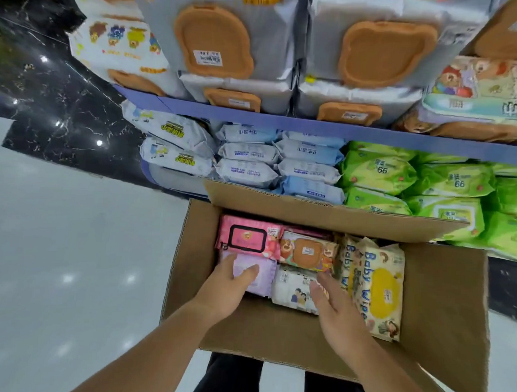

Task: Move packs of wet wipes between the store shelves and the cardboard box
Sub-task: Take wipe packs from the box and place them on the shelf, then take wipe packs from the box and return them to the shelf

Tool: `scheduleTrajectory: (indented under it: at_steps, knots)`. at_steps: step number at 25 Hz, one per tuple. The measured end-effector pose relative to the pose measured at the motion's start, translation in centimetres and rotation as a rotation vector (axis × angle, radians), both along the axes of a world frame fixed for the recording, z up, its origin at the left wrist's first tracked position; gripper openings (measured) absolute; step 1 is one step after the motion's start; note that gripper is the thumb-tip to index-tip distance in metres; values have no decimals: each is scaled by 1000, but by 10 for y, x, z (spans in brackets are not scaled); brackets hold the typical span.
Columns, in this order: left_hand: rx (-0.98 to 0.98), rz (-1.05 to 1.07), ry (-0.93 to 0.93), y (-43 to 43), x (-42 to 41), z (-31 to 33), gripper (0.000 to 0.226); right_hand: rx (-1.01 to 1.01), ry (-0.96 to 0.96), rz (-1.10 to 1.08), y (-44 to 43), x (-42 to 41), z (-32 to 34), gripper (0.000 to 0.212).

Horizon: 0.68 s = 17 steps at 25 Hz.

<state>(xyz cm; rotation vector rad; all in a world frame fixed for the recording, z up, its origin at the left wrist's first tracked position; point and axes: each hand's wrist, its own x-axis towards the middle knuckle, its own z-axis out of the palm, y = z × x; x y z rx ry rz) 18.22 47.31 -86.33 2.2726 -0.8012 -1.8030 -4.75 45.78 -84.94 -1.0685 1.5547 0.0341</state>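
Hands both reach into the open brown cardboard box (442,292), which sits low in view at 6 o'clock, directly below the shelves. The left hand (233,280) rests spread on a lilac soft pack of wipes (265,280) at the box's 8 o'clock corner, with fingers extended and no closed grip evident. The right hand (332,305) hovers at a white printed pack (291,289) near the box centre. Its fingers are straight and apart and it holds nothing.

Assessment: the step in hand is most likely lifting a pack out. The packs lie tightly side by side, so fingers should work down the free near edge of the chosen pack, and it should be drawn straight up. The foil is soft and will sag; gripping the pack across its width is advised.

A pink pack with a black-rimmed lid (246,236) lies at the box's 10 o'clock. A bear-printed pack with an orange lid (306,252) lies at 12 o'clock, touching the white pack. Cream "Baby Wipes" packs with a yellow lid (383,290) stand on edge at 3 o'clock.

Obstruction: the raised far flap (310,210) stands between the box and the lower blue-edged shelf (284,120). That shelf is already crowded with pale blue packs (309,168) and green packs (379,171), so loads must clear the flap. Grey packs with orange lids (213,39) fill the upper shelf at 12 o'clock.
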Motion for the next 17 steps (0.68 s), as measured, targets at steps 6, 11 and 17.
scheduleTrajectory:
  at_steps: [6, 11, 17]
  knots:
    - [-104, -37, -168, -19, 34, -89, 81, 75, -101, -103, -17, 47, -97, 60]
    - [-110, -23, -158, -41, 42, -136, 111, 59, -147, -152, -47, 83, -161, 42]
    - [-61, 149, -188, -50, 23, -134, 117, 198, -223, -403, -56, 92, -190, 36]
